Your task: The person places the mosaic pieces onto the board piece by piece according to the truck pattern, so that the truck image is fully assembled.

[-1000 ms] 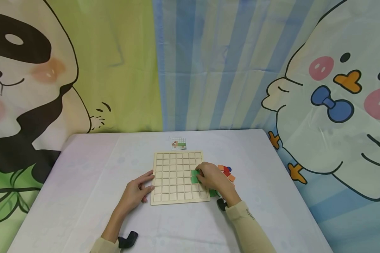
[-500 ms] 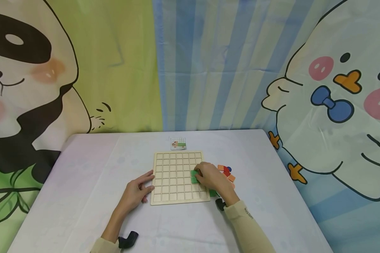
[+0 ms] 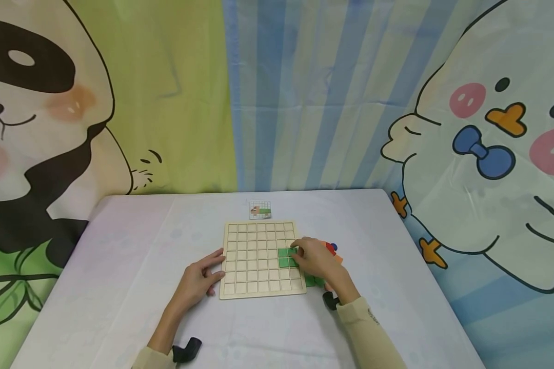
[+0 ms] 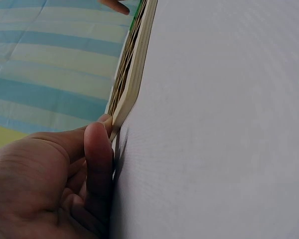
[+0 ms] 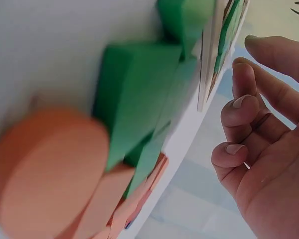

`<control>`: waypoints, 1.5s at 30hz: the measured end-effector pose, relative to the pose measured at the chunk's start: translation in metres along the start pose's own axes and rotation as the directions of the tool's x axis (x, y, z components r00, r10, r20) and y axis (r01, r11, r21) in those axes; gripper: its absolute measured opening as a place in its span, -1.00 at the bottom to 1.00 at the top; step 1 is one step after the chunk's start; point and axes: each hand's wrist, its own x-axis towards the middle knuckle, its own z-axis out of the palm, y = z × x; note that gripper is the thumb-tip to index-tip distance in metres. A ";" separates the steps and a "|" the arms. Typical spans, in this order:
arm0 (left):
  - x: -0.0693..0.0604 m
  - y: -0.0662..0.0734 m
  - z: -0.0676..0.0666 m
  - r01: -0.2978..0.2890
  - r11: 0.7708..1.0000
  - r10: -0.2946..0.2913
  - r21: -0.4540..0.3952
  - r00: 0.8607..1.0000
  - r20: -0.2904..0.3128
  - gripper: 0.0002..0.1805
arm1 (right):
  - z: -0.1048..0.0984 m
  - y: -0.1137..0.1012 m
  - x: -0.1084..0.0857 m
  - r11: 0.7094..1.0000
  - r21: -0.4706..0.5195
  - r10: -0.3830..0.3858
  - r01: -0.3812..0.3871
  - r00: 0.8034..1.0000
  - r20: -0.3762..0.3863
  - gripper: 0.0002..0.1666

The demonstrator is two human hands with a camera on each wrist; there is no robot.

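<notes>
A square wooden board [image 3: 252, 260] with a raised grid lies on the table. Several green square tiles [image 3: 283, 258] sit together in cells near its right side. The left hand [image 3: 196, 282] rests at the board's left edge, thumb and forefinger spread apart along it; in the left wrist view its fingers touch the wooden rim [image 4: 134, 74]. Beside the green tiles, the right hand [image 3: 316, 259] hovers over the right edge, with loosely bent fingers and nothing visible between them in the right wrist view. Its fingertips partly cover the rightmost tiles in the head view.
Loose green blocks [image 3: 314, 281] lie at the board's lower right, near orange, red and blue pieces [image 3: 333, 248] partly hidden by the right hand. A small picture card [image 3: 260, 209] lies behind the board. Printed curtains [image 3: 304, 102] hang beyond the white table [image 3: 166, 230].
The right hand has drawn back slightly to the right, uncovering more of the green tiles. These tiles appear shifted slightly left compared with the earliest frame. The left hand stays put.
</notes>
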 end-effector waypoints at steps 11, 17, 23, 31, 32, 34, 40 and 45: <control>0.001 -0.003 0.000 -0.009 1.000 0.009 0.005 1.000 -0.003 -0.38 | -0.001 0.014 -0.014 1.000 -0.011 -0.004 0.004 1.000 0.001 -0.72; 0.000 -0.001 -0.001 -0.011 1.000 0.011 0.007 1.000 -0.001 -0.37 | -0.005 0.017 -0.033 0.998 0.015 0.055 -0.056 0.998 0.016 -0.69; 0.000 0.002 -0.002 -0.012 1.000 0.012 0.020 1.000 -0.004 -0.37 | -0.007 0.018 -0.050 0.999 -0.007 0.047 -0.046 0.999 0.012 -0.71; 0.000 0.002 -0.002 -0.008 1.000 0.008 0.022 1.000 -0.005 -0.37 | -0.003 0.022 -0.067 1.000 0.009 -0.015 0.015 0.999 0.041 -0.75; 0.000 0.002 -0.002 -0.009 1.000 0.009 0.024 1.000 -0.006 -0.37 | -0.003 0.022 -0.068 1.000 0.005 -0.021 0.021 0.999 0.042 -0.75; 0.000 0.002 -0.002 -0.009 1.000 0.009 0.026 1.000 -0.007 -0.37 | -0.003 0.023 -0.070 1.000 -0.002 -0.026 0.026 0.999 0.044 -0.76; 0.001 0.001 -0.001 -0.006 1.000 0.007 0.027 1.000 -0.010 -0.37 | -0.001 0.026 -0.074 0.999 -0.028 -0.029 0.030 0.998 0.048 -0.75; 0.000 0.001 0.000 -0.010 1.000 0.010 0.024 1.000 -0.002 -0.38 | -0.001 0.028 -0.077 1.000 -0.023 -0.010 0.011 0.999 0.046 -0.70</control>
